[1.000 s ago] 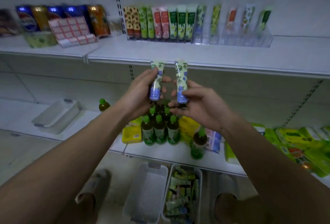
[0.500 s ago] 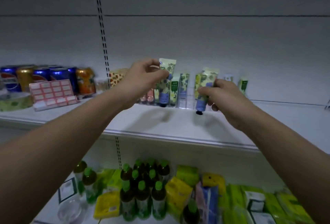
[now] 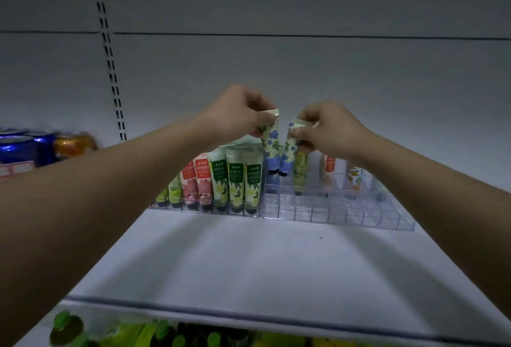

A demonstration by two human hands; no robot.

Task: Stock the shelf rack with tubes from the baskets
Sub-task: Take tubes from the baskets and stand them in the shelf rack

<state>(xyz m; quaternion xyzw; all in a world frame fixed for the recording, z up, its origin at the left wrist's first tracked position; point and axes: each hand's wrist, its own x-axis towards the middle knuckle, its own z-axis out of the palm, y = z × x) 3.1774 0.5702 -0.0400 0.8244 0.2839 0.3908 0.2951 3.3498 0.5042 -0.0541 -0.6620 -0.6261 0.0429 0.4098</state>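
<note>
Left hand pinching the crimped top of a cream tube with blue flowers; right hand pinching a matching blue-flowered tube. Both hanging cap-down, side by side over the back cells of the clear plastic divided rack, likely for a straight drop in. Green-labelled tubes and pink tubes crowding the left; yellow-patterned tube just right. Blue and orange cans far left.

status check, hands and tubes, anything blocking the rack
Left hand pinches a blue-flower tube; right hand pinches its twin. Both cap-down over the clear rack, left end of right section. Slots below look free, nothing blocking.
</note>
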